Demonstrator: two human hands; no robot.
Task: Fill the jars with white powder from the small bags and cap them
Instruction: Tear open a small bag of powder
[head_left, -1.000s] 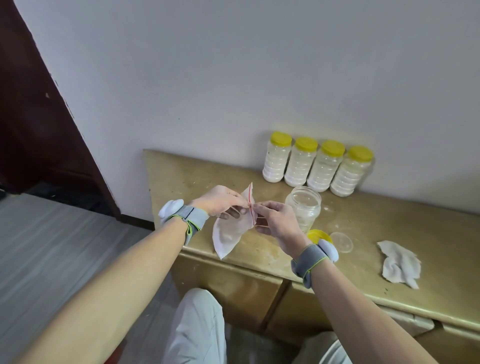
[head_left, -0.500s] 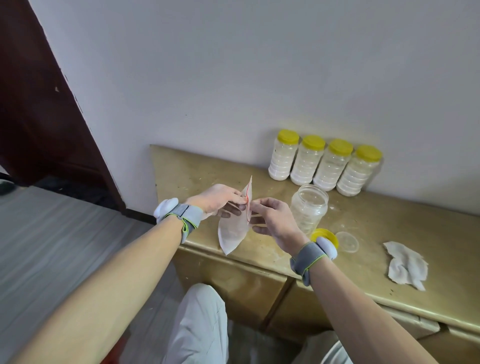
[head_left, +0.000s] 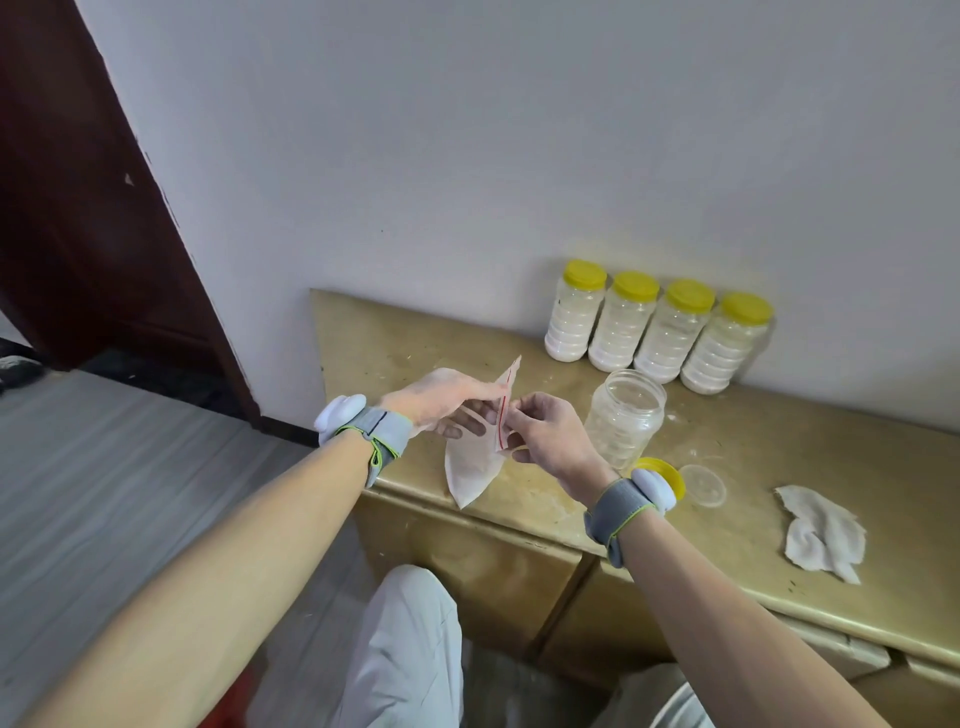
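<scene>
Both hands pinch the mouth of a small clear zip bag of white powder (head_left: 470, 462) above the worn yellow table (head_left: 779, 467): left hand (head_left: 441, 402) one side, right hand (head_left: 545, 436) the other. The empty clear plastic jar (head_left: 625, 415) stands just beside them, uncapped.

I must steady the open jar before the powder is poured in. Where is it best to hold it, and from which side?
Probably hold the open jar around its ribbed middle, coming from the right, with fingers curled round the wall. It stands upright with its mouth uncapped, so the rim should stay free. The capped jars crowd its far side, and the hands with the bag fill its left.
</scene>
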